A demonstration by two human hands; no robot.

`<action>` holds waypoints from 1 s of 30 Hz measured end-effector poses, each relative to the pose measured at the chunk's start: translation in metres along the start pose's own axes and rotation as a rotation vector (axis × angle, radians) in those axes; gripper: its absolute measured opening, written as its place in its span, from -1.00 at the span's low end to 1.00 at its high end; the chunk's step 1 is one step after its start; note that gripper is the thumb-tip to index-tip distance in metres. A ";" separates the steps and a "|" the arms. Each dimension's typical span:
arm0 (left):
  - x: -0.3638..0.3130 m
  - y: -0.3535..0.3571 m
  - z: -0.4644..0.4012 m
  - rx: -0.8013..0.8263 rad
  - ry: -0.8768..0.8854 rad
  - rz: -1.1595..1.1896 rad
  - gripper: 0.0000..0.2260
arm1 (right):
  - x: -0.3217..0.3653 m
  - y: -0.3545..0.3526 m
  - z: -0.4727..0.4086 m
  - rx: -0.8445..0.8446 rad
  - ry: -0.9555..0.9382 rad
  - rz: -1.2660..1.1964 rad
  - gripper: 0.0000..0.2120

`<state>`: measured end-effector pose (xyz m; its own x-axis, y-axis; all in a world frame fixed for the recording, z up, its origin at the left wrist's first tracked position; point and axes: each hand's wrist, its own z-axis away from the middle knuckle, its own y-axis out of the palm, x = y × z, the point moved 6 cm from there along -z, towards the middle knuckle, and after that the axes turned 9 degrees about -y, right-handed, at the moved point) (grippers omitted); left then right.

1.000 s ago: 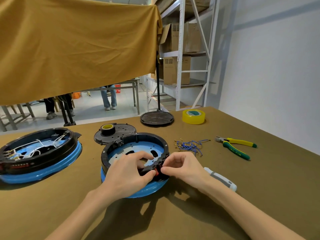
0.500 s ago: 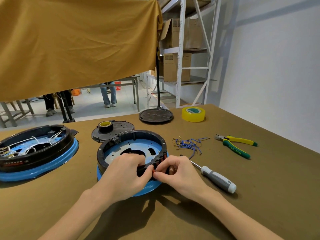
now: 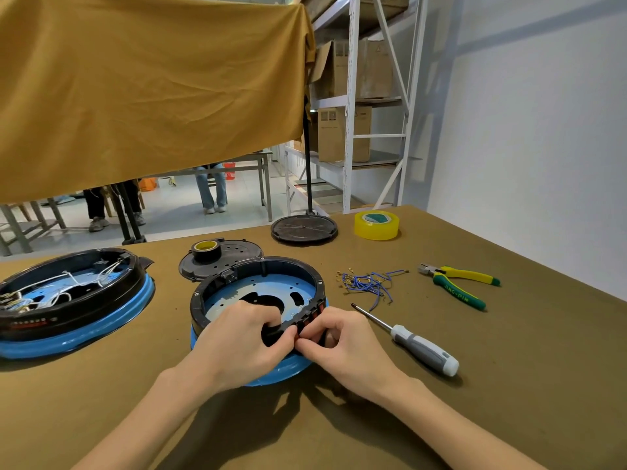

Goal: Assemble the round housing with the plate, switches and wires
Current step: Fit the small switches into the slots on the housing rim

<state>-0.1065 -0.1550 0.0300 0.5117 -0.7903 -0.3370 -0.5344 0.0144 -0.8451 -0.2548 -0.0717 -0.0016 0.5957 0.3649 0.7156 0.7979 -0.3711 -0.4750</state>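
Note:
A round black housing (image 3: pixel 271 264) on a blue base sits in front of me, with a light metal plate (image 3: pixel 268 290) lying inside it. My left hand (image 3: pixel 244 340) grips the housing's near rim, fingers curled inside and thumb outside. My right hand (image 3: pixel 342 340) pinches a small red switch (image 3: pixel 303 329) at the rim's near right, beside the left thumb. A bundle of blue wires (image 3: pixel 368 284) with brass terminals lies to the right of the housing.
A second housing (image 3: pixel 68 296) with white wires stands at the left. A black lid (image 3: pixel 220 261) carrying a tape roll lies behind. A screwdriver (image 3: pixel 414 340), yellow-green pliers (image 3: pixel 458 284), yellow tape (image 3: pixel 376 225) and a stand base (image 3: pixel 304 228) are to the right.
The view has shifted a little and the screwdriver has come fully into sight. Both hands stay at the near rim, the right fingers working on the red switch.

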 end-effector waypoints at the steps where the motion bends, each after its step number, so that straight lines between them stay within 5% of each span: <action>1: 0.001 0.001 0.000 0.004 0.001 0.000 -0.60 | 0.000 0.000 0.000 0.012 0.001 -0.004 -0.93; 9: 0.006 0.000 0.000 0.001 0.018 0.004 -0.60 | -0.002 0.000 -0.002 0.049 0.044 -0.047 -0.92; 14: 0.010 -0.005 0.000 0.082 0.038 0.072 -0.63 | 0.019 -0.025 -0.011 -0.134 -0.197 0.177 -0.89; 20: 0.022 -0.017 0.005 -0.008 0.030 0.251 -0.53 | 0.022 -0.005 -0.044 0.293 -0.275 0.285 -0.69; 30: 0.032 -0.016 -0.001 -0.093 0.039 0.213 -0.50 | 0.010 0.013 -0.069 0.290 -0.264 0.304 -0.51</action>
<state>-0.0823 -0.1811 0.0331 0.3553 -0.7987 -0.4856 -0.6878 0.1284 -0.7144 -0.2455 -0.1316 0.0346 0.7786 0.4945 0.3863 0.5548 -0.2551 -0.7919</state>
